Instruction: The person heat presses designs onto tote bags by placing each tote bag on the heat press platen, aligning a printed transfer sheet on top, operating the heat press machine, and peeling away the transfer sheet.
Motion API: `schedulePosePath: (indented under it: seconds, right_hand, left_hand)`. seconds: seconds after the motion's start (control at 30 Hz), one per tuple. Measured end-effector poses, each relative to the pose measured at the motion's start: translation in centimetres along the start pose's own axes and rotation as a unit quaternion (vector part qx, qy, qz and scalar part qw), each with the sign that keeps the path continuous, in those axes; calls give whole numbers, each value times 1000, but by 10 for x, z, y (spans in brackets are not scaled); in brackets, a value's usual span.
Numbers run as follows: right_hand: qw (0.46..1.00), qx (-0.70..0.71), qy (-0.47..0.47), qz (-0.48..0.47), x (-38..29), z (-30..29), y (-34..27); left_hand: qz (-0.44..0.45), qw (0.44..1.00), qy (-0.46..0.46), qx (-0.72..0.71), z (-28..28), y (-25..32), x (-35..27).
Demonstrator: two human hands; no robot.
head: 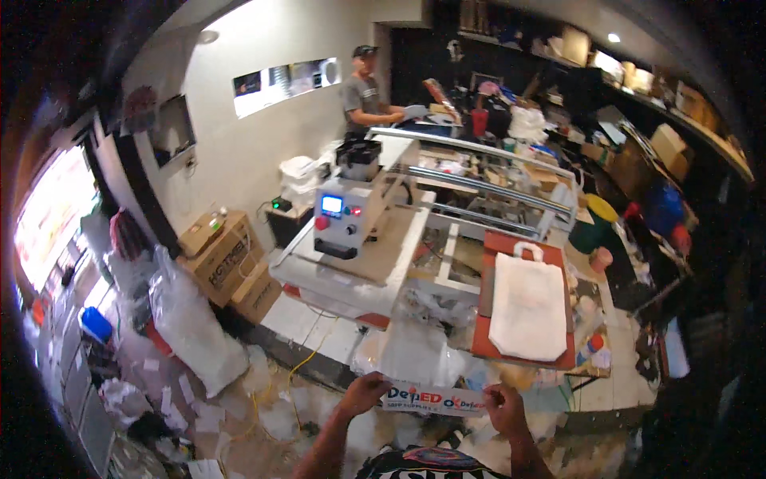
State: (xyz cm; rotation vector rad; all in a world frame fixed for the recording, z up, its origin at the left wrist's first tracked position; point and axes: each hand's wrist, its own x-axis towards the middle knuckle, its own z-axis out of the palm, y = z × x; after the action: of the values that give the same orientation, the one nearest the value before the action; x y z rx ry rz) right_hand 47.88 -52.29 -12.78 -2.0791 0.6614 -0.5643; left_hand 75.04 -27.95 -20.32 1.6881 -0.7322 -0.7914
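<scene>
Both my hands hold a printed transfer strip (432,402) stretched level in front of me. It bears coloured lettering and logos. My left hand (364,396) pinches its left end, and my right hand (506,409) grips the right end. Beyond the right hand, a white tote bag (528,302) lies flat on the reddish-brown platen (482,335) of a heat press, its handle loop pointing away from me. The press's white head (365,206), with a lit display and a red button, stands over the left side.
A person (362,96) in a cap stands behind the press, hands on material. Cardboard boxes (222,263) and a clear plastic bag of goods (191,323) stand at left. Steel guide rails (491,191) cross the frame. A yellow cord (308,359) and scraps litter the floor.
</scene>
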Motion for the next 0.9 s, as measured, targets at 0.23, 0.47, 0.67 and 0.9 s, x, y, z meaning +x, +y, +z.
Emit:
schedulePosePath:
  seconds: [0.23,0.47,0.67,0.9]
  right_hand:
    - [996,78,38,38,11,-2,-5]
    - [997,36,62,-12,19,-20,35]
    - [981,146,91,88,18,-20,48]
    - [988,100,95,66,20,-30,12]
  left_hand:
    - [30,999,11,-9,18,58,1]
    - [20,1000,23,-2,20,77,-10]
    - [11,999,40,26,32,85,-3]
    - [28,999,30,10,29,81,2]
